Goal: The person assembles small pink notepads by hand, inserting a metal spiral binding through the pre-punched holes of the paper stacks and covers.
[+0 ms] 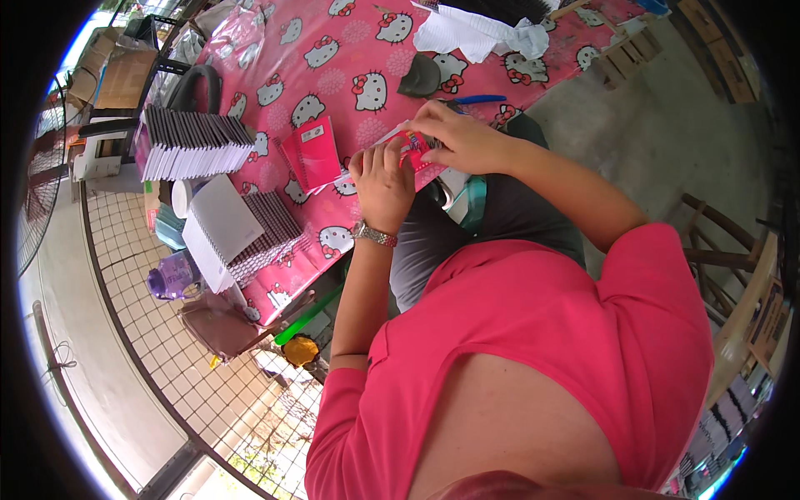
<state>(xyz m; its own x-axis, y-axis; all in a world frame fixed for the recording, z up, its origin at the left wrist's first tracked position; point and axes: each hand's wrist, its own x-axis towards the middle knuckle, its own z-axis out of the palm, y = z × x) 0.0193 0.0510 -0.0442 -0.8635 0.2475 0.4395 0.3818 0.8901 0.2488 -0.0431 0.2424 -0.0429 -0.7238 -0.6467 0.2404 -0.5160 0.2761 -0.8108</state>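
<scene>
Hands meet at the near edge of the worktop (350,50), which is covered in a pink cloth printed with white cartoon cats. The left hand (383,185), with a metal wristwatch (372,235) on its wrist, is curled with its fingers folded in around the lower end of a small pink booklet (415,150). The right hand (462,137) lies over the booklet's upper end, fingers bent down onto it, so both hands grip the same booklet, held just above the worktop's edge and over the person's lap. How tightly each hand presses cannot be told.

Just left of the hands a second pink booklet (312,150) lies flat on the cloth. Farther left, a low stack of spiral-bound notebooks (271,229) sits near the worktop's corner with a white sheet (221,221) resting tilted against it. Beyond that stands a taller row of notebooks (192,142), packed upright side by side. A purple water bottle (172,275) stands below the corner, next to a wire grid fence (167,333).

Past the hands, a blue pen (479,99) lies on the cloth close to the right hand. A dark cap-shaped thing (419,77) sits a little farther on, and a heap of crumpled white paper (479,33) lies at the far end of the worktop.
</scene>
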